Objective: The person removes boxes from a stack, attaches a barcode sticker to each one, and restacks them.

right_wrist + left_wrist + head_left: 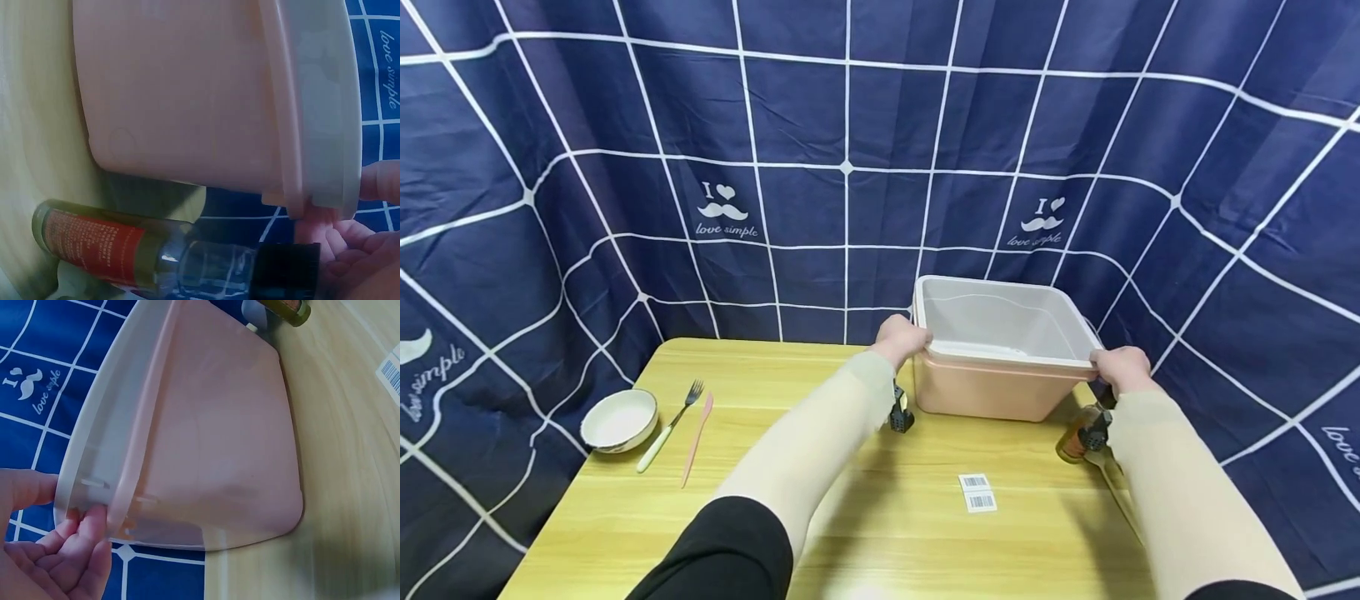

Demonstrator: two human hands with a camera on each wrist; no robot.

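A white basin point(1000, 317) sits nested inside a pink basin point(985, 392) at the back right of the table. My left hand point(901, 337) grips the white rim at its near left corner, thumb on top and fingers tucked beneath, as the left wrist view shows. At the near right corner my right hand point(1123, 368) pinches the same rim, fingers under it in the right wrist view. In both wrist views a gap shows between the white rim and the pink rim point(140, 437). Close to the right hand stands a glass bottle point(94, 247) with a red label and black cap.
On the table's left lie a white bowl point(620, 423), a fork point(658, 446) with a pale handle and a pink knife point(698, 437). A barcode label point(977, 492) is stuck near the middle. Beside the bottle a long-handled utensil point(1116, 492) is partly hidden. Blue curtains point(805, 208) surround the table.
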